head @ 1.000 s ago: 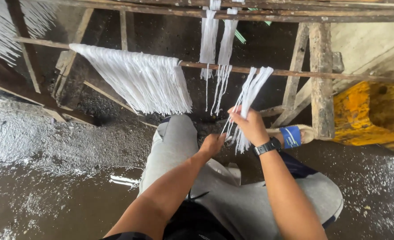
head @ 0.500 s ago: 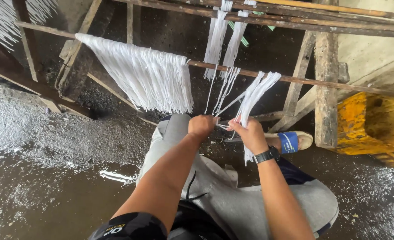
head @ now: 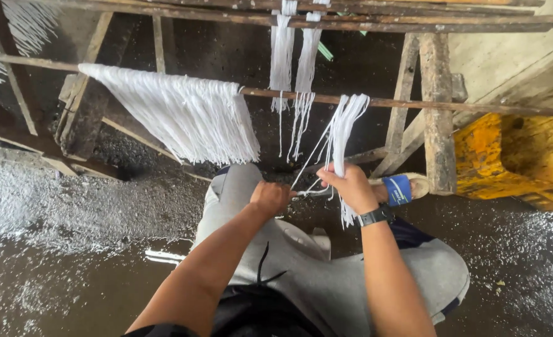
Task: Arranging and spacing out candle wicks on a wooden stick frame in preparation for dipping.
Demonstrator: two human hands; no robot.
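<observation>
A thin bundle of white strands [head: 344,128] hangs over a slim horizontal wooden rod [head: 414,103]; the strands are fine, limp and stringy, fanning slightly at the top and narrowing toward the hands. The right hand [head: 350,187] is closed around the bundle's lower part, fingers curled tight on it, with loose ends trailing below the fist. A black wristwatch [head: 374,216] sits on that wrist. The left hand [head: 270,197] is clenched in a fist just left of the right hand; a few single strands run taut from the bundle to it, apparently pinched, though the fingertips themselves are hidden.

Left on the same rod, a wide sheet of white strands [head: 183,112] drapes in a dense, combed curtain. Two narrower hanks [head: 294,56] hang from a higher, rough plank above. The rack frame [head: 437,106] is weathered, dark-stained timber. The floor [head: 70,274] is wet, brown and dusted with white residue. Grey trousers [head: 326,274] cover the person's bent knees; a blue-strapped sandal [head: 400,189] shows beside the right hand. A worn yellow block [head: 513,156] stands at right.
</observation>
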